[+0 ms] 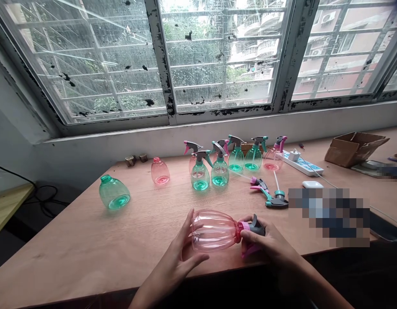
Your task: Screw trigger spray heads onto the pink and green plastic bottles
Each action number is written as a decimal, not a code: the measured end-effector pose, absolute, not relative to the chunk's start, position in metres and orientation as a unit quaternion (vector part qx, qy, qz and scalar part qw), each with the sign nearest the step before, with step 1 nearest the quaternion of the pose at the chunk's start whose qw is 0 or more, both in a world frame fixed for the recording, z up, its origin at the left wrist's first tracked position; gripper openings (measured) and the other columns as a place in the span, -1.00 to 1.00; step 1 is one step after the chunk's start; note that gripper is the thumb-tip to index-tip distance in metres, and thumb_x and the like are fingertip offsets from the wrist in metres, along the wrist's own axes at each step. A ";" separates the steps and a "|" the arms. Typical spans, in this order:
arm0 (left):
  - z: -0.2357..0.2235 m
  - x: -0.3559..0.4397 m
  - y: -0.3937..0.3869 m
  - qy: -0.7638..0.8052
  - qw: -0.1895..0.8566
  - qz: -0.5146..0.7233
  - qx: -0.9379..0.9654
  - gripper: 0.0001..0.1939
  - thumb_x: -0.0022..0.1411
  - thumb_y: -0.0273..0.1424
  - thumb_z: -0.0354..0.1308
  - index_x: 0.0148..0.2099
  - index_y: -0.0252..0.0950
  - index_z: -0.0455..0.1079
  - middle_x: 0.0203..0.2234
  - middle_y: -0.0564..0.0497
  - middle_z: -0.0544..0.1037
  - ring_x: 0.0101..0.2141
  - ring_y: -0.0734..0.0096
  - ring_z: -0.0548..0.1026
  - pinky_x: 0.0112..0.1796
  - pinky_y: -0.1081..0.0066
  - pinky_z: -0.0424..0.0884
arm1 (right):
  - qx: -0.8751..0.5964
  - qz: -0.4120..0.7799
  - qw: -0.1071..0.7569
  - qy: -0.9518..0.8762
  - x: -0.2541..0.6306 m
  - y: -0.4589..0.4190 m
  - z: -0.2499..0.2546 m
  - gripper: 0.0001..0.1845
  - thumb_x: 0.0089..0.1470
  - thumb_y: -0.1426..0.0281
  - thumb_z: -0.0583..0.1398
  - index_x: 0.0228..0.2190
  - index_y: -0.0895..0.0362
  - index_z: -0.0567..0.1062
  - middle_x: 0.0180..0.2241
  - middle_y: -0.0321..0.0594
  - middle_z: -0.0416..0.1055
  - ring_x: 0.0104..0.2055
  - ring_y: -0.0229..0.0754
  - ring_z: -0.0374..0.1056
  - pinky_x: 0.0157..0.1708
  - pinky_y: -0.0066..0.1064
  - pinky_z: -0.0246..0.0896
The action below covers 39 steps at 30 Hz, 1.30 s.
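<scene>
A clear pink spray bottle lies on its side in the air above the table's front part, its base toward the left. My right hand grips it at the pink collar and dark grey spray head, whose pink trigger points down. Around the base is my left hand, fingers spread along the far side and thumb apart from the plastic; whether its fingertips touch is hard to tell. Beyond the hands lie loose spray heads, one with a teal collar and one with a pink nozzle.
Green and pink spray bottles with heads stand in a group at the back. A headless green bottle and a headless pink bottle are further left. A power strip and cardboard box sit to the right.
</scene>
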<state>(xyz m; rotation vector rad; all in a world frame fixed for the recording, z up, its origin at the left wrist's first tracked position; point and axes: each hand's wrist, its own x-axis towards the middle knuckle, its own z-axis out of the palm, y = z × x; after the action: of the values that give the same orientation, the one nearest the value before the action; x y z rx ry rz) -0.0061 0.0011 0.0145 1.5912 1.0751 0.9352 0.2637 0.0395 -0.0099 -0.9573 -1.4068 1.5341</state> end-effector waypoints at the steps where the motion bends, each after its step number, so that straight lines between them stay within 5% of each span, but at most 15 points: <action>1: 0.014 -0.006 0.001 0.439 0.478 0.383 0.657 -0.07 0.28 -0.31 0.25 0.46 -0.01 -0.28 0.43 0.00 0.00 0.34 0.05 0.11 0.32 0.08 0.02 | -0.378 0.611 0.412 -0.561 0.264 0.039 -0.010 -0.59 0.07 0.12 0.34 -0.24 0.18 0.42 -0.53 -0.22 0.60 -0.48 -0.12 0.52 -0.40 -0.35 0.37; 6: 0.015 -0.008 0.000 0.449 0.498 0.368 0.644 0.06 0.22 -0.30 0.31 0.47 -0.11 -0.38 0.39 -0.08 0.12 0.36 0.03 0.05 0.33 0.10 -0.03 | -0.375 0.607 0.409 -0.568 0.263 0.038 -0.010 -0.60 0.06 0.13 0.35 -0.24 0.17 0.43 -0.50 -0.23 0.60 -0.45 -0.12 0.52 -0.37 -0.36 0.38; 11: 0.014 -0.008 0.000 0.456 0.503 0.375 0.631 -0.07 0.24 -0.29 0.28 0.46 -0.15 -0.19 0.36 -0.11 0.15 0.32 0.04 0.13 0.31 0.13 0.05 | -0.379 0.603 0.409 -0.570 0.263 0.039 -0.009 -0.60 0.06 0.12 0.35 -0.25 0.16 0.43 -0.50 -0.23 0.60 -0.45 -0.10 0.52 -0.36 -0.33 0.38; 19: 0.012 -0.008 0.001 0.455 0.485 0.361 0.654 0.07 0.20 -0.34 0.33 0.47 -0.14 -0.36 0.26 -0.17 0.28 0.26 0.09 0.25 0.29 0.12 0.07 | -0.377 0.610 0.415 -0.560 0.263 0.038 -0.008 -0.58 0.04 0.11 0.36 -0.25 0.17 0.45 -0.51 -0.23 0.59 -0.45 -0.11 0.51 -0.37 -0.35 0.37; 24: 0.009 -0.010 0.003 0.448 0.513 0.373 0.630 -0.11 0.28 -0.23 0.25 0.46 -0.18 -0.19 0.23 -0.20 0.33 0.27 0.02 0.23 0.29 0.06 0.05 | -0.381 0.609 0.413 -0.560 0.263 0.038 -0.007 -0.58 0.01 0.12 0.38 -0.26 0.16 0.45 -0.49 -0.23 0.60 -0.44 -0.10 0.52 -0.35 -0.33 0.39; 33: 0.018 -0.004 -0.001 0.456 0.478 0.378 0.649 0.00 0.20 -0.35 0.32 0.46 -0.07 -0.26 0.32 -0.11 0.19 0.33 0.01 0.09 0.32 0.07 -0.01 | -0.364 0.625 0.427 -0.542 0.262 0.040 -0.009 -0.58 0.06 0.11 0.35 -0.22 0.16 0.41 -0.46 -0.20 0.60 -0.46 -0.13 0.51 -0.38 -0.34 0.40; 39: 0.012 -0.008 0.002 0.456 0.507 0.379 0.626 -0.03 0.14 -0.30 0.38 0.43 -0.14 -0.10 0.12 -0.13 0.39 0.15 0.03 0.36 0.24 0.08 0.17 | -0.366 0.627 0.419 -0.545 0.262 0.037 -0.011 -0.54 -0.02 0.08 0.38 -0.25 0.13 0.41 -0.48 -0.23 0.60 -0.44 -0.10 0.53 -0.38 -0.32 0.42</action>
<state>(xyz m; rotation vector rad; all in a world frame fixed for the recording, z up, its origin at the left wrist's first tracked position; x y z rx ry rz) -0.0077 0.0024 0.0116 1.5093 1.0987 0.9146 0.2622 0.0371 -0.0109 -0.9166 -1.3667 1.5726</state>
